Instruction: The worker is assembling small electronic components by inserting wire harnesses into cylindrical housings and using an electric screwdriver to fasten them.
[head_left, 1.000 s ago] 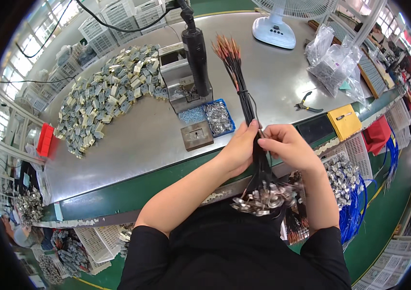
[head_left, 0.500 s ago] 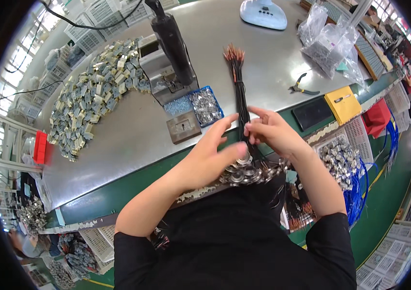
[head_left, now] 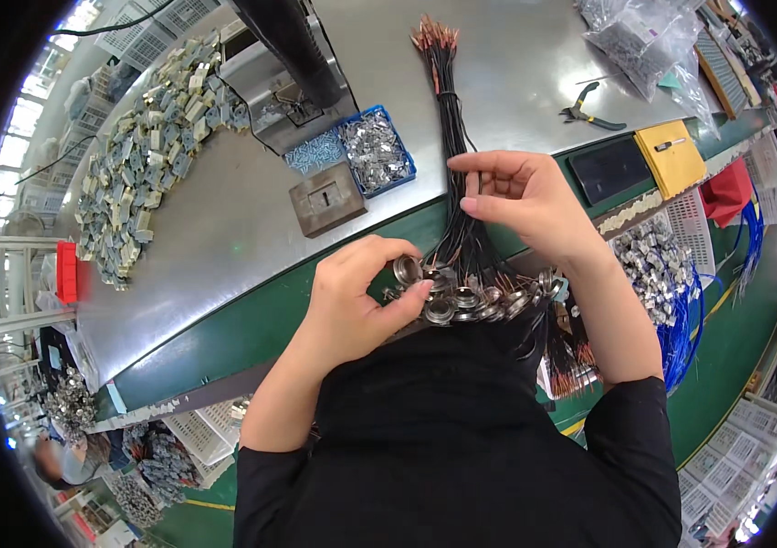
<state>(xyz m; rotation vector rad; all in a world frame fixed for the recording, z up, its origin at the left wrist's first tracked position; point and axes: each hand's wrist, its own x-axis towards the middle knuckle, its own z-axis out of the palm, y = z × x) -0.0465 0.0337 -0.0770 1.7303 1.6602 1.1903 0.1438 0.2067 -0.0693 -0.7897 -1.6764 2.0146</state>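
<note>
Two hands are seen at the near edge of a grey metal bench (head_left: 224,228), which is bordered by a green front strip (head_left: 252,320). The left hand (head_left: 361,297) is closed on a small round metal cap (head_left: 405,269), pinched between thumb and fingertips just over the green strip. The right hand (head_left: 521,196) is closed lightly on a bundle of black wires (head_left: 452,137), held between thumb and fingers; the bundle is laid across the bench away from the person, with its copper-coloured tips (head_left: 434,36) at the far end. At the near end of the bundle a cluster of metal caps (head_left: 484,301) hangs at the bench edge, touching the person's black clothing.

Open bench surface is found to the left of the hands, between the green strip and a long heap of small grey-green parts (head_left: 133,164). Directly beyond the left hand, a grey metal block (head_left: 326,196) and a blue tray of bright metal pieces (head_left: 378,151) are set near the wires. Behind these, a black press stand (head_left: 288,55) is placed on its base. To the right of the bundle, pliers (head_left: 589,105), clear bags (head_left: 644,36), a dark pad (head_left: 608,169) and a yellow box (head_left: 672,155) are noted. Crates of parts are stored below the bench on both sides, above a green floor (head_left: 726,356). A red bin (head_left: 65,271) is seen at the left end.
</note>
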